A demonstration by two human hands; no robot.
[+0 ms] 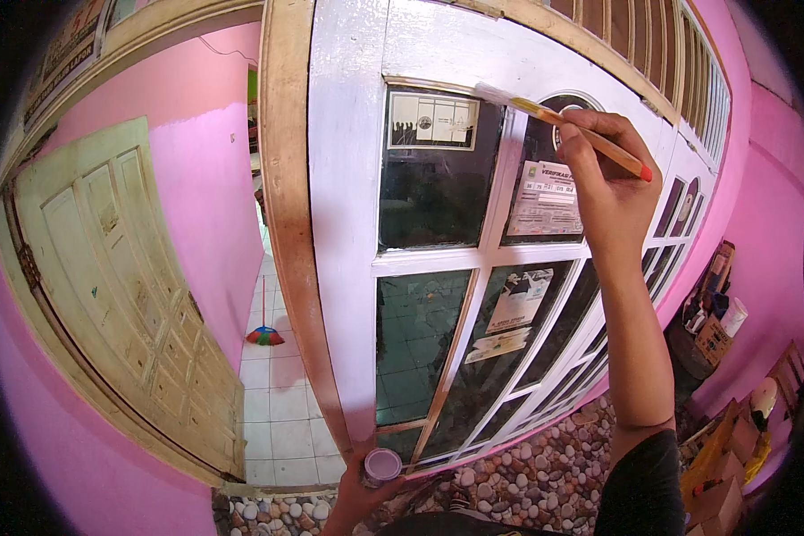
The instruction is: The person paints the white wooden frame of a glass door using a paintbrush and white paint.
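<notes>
My right hand [613,151], raised at the upper right, grips the wooden handle of a paintbrush [543,112]. The white-coated bristles lie along the top edge of an upper glass pane [435,194], against the white-painted wooden frame [435,53]. Low in the view, my left hand [358,486] is wrapped around a small cup of whitish paint [383,464]. Stickers and a printed paper [546,197] bearing writing are on the panes. White paint covers most of the window frame, while one lower glazing bar [450,358] shows bare brown wood.
A brown wooden door post [288,167] borders the white frame. To the left, a worn panelled door [107,254] stands open onto a tiled floor [275,388] with a broom [265,335]. Cardboard boxes [713,338] and other items lie at right, beside pebble-patterned flooring [522,482].
</notes>
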